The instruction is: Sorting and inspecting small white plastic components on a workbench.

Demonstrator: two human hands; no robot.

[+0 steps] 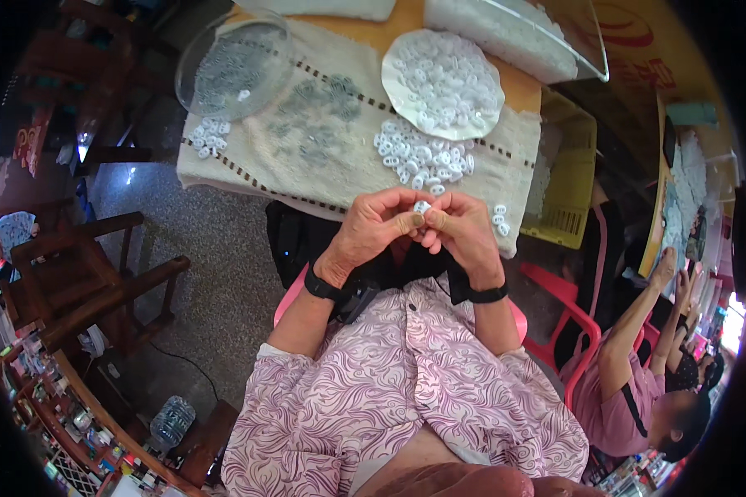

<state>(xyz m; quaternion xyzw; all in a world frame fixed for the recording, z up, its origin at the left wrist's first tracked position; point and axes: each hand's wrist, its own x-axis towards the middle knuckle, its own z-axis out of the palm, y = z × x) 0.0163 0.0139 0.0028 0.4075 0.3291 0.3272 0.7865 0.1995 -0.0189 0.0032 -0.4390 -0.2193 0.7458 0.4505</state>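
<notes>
Both my hands meet just past the near edge of the cloth-covered table. Between their fingertips they pinch a small white plastic piece (422,207) with dark holes. My left hand (379,224) presses its thumb and forefinger against one side. Facing it, my right hand (462,228) holds the other side, its fingers curled in. Just beyond lies a loose heap of similar white pieces (423,153), spilling from below a round white dish (396,103) full of them. A few more white pieces (500,219) rest right of my right hand.
Small clear parts (319,116) are spread over the beige cloth (224,170). A clear round tray (182,79) stands at the far left beside a small white pile (210,137). A yellow crate (568,182) stands at the right; beyond it sits another person (617,389). Wooden chair (112,298) at left.
</notes>
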